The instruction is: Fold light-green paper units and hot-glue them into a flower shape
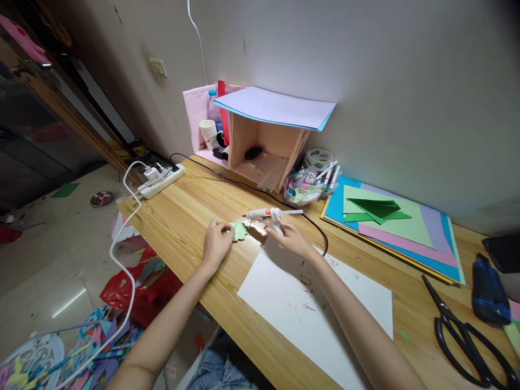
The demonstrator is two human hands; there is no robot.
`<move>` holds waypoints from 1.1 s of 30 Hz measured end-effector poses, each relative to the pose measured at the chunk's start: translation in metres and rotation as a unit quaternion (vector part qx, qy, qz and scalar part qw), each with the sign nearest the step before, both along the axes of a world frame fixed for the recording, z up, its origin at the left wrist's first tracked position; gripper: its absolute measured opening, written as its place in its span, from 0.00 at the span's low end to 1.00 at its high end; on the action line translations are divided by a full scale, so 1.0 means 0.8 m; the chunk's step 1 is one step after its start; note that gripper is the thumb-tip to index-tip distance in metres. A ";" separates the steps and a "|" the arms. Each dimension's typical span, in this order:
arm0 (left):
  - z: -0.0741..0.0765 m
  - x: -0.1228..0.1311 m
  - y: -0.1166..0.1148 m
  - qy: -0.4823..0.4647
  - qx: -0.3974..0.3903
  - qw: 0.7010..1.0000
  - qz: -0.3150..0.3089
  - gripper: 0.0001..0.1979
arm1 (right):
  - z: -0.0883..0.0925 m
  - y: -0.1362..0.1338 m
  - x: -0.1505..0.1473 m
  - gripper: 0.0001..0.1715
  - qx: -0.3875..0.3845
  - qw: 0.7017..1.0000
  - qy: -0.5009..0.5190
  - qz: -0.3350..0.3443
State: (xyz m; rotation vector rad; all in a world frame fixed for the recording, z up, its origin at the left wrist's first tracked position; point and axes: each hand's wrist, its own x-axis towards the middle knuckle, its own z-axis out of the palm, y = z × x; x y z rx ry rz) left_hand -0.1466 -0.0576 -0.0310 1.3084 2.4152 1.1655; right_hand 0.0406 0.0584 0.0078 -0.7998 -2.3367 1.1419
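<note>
My right hand (289, 237) is wrapped round the handle of a white hot glue gun (260, 214), with a glue stick jutting from its back end. The gun's nozzle points left, above the far side of a light green paper cutout (239, 231) with a jagged edge. My left hand (220, 237) pinches the left side of this cutout between thumb and fingers, close to the wooden table (190, 195). Beneath my right forearm lies a white sheet of paper (280, 303) with coloured marks on it.
Behind stands a cardboard box shelf (239, 142) under lilac sheets. A plastic tub (303, 189) holds markers and scraps. Coloured paper (390, 246) is stacked at the right, near black scissors (463, 330). A power strip (162, 181) sits at the left edge.
</note>
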 end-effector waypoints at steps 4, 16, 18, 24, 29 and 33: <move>-0.004 -0.003 -0.001 -0.024 0.001 1.000 0.004 0.07 | 0.012 -0.001 0.002 0.20 -0.033 0.999 -0.024 0.035; -0.003 -0.005 0.000 -0.027 0.001 1.000 0.000 0.07 | 0.032 -0.012 -0.007 0.20 -0.141 0.986 -0.090 0.012; -0.003 -0.005 0.000 -0.027 0.000 1.000 0.001 0.07 | 0.030 -0.012 -0.011 0.20 -0.144 0.985 -0.095 0.010; -0.005 -0.006 0.001 -0.028 0.004 1.000 -0.007 0.07 | 0.025 -0.012 -0.020 0.19 -0.144 0.983 -0.110 0.012; -0.003 -0.005 0.000 -0.027 0.002 1.000 -0.003 0.07 | 0.024 -0.013 -0.022 0.19 -0.135 0.985 -0.104 0.018; -0.002 -0.004 0.000 -0.030 0.002 1.000 -0.004 0.07 | 0.022 -0.011 -0.023 0.20 -0.137 0.984 -0.109 0.020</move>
